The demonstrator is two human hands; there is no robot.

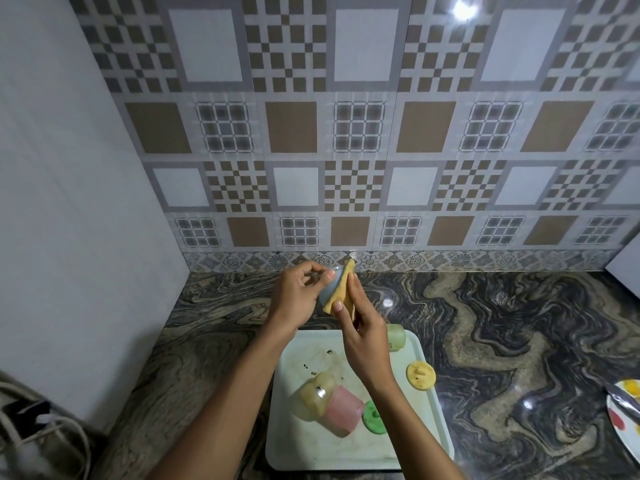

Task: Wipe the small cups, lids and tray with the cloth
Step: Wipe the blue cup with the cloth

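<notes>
My left hand holds a small blue-grey cup above the counter, fingers curled round its rim. My right hand pinches a tan cloth and presses it against the cup. Below them lies a pale green tray with dark crumbs on it. On the tray lie a yellow cup and a pink cup on their sides, a green lid and a pale green cup at the far edge. A yellow lid sits on the tray's right rim.
The marbled dark counter stretches to the right, up to the tiled wall. A patterned plate with something silvery pokes in at the right edge. A white wall stands on the left, with cords at its foot.
</notes>
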